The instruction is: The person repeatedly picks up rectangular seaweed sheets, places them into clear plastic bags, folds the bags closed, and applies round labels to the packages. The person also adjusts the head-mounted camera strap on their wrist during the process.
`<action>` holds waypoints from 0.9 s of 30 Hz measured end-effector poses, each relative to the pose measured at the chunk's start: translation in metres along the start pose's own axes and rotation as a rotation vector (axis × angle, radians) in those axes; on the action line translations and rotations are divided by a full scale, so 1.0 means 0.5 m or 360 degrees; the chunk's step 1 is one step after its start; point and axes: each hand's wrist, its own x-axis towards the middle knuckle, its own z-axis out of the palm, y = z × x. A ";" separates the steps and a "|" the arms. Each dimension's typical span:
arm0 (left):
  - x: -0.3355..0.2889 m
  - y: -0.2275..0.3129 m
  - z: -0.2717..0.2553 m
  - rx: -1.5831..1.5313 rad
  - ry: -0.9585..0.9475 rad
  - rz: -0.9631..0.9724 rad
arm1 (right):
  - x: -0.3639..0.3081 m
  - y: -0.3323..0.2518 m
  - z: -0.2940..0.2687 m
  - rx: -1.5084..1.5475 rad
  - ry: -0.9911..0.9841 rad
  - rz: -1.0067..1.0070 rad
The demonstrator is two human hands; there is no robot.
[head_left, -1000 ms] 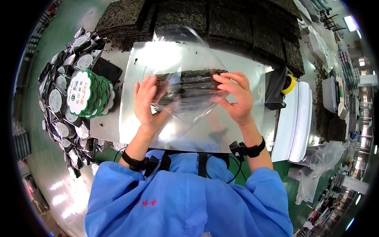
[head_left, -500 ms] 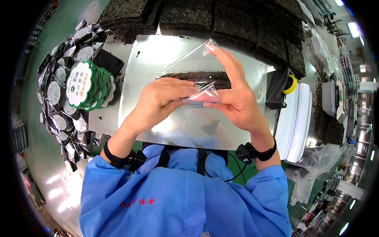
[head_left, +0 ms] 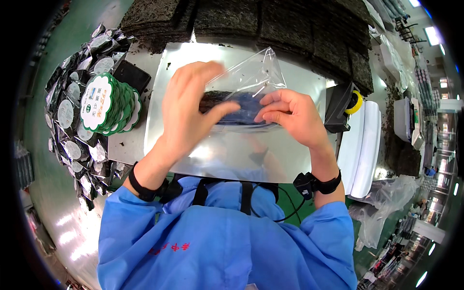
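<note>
A flat dark bundle of dried seaweed [head_left: 241, 112] lies on a shiny metal board [head_left: 217, 157] in front of me, under clear plastic film [head_left: 258, 72]. One corner of the film stands up in a point beyond the bundle. My left hand [head_left: 186, 99] is raised over the bundle's left end, fingers stretched and thumb apart, slightly smeared by motion. At the right end, my right hand [head_left: 292, 113] has its fingers and thumb closed together on the film's edge. The bundle's left end is partly hidden behind my left hand.
Stacked dark seaweed sheets [head_left: 285, 31] line the back. At left are a stack of scalloped white-and-green cards [head_left: 104, 104], a black phone [head_left: 132, 76] and a heap of wrapped packs [head_left: 67, 113]. A black tape dispenser [head_left: 338, 108] and white sheets [head_left: 360, 150] stand right.
My left hand has lifted off the bundle and opened. My right hand has come down from the film's raised corner and closed at the right end; the film now lies over the bundle.
</note>
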 end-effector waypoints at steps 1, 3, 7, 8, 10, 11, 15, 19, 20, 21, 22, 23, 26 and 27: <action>0.010 -0.001 0.013 -0.0290 -0.0093 -0.0370 | 0.002 0.001 -0.001 0.0001 -0.0015 0.0026; 0.028 -0.065 0.032 -0.0947 -0.0759 -0.0834 | -0.006 0.002 0.002 -0.0044 0.0108 -0.0056; 0.024 -0.080 0.035 -0.1416 -0.1016 -0.1237 | -0.028 0.044 -0.014 -0.0083 0.0651 -0.0560; 0.021 -0.079 0.037 -0.1447 -0.1019 -0.1262 | -0.026 0.071 -0.032 -0.0060 0.0781 -0.0704; 0.020 -0.061 0.038 -0.1495 -0.1108 -0.1217 | -0.006 0.100 -0.050 0.0335 0.0259 -0.0221; 0.009 -0.053 0.037 -0.1486 -0.1155 -0.1171 | 0.010 0.092 -0.053 0.0419 -0.0023 -0.0067; 0.004 -0.003 0.019 -0.1308 -0.1384 -0.1119 | 0.078 0.005 -0.074 0.0507 -0.0654 0.0256; -0.022 -0.016 0.034 -0.1413 -0.1233 -0.1260 | 0.065 -0.002 -0.078 0.0664 -0.0230 0.0198; -0.023 -0.019 0.034 -0.1431 -0.1177 -0.1319 | 0.045 -0.003 -0.072 0.0654 -0.0038 0.0131; -0.019 -0.017 0.036 -0.1448 -0.1150 -0.1314 | 0.015 0.005 -0.061 0.0389 0.0017 0.0021; -0.020 -0.019 0.042 -0.1467 -0.1134 -0.1306 | -0.023 0.022 -0.044 0.0129 0.0058 -0.0084; -0.017 -0.024 0.049 -0.1479 -0.1133 -0.1291 | -0.048 0.036 -0.033 -0.0120 0.0108 -0.0191; -0.012 -0.017 0.048 -0.1546 -0.1136 -0.1241 | -0.065 0.055 -0.022 -0.0079 0.0324 -0.0102; -0.009 -0.020 0.045 -0.1540 -0.1151 -0.1221 | -0.066 0.061 -0.010 -0.0143 0.0444 -0.0275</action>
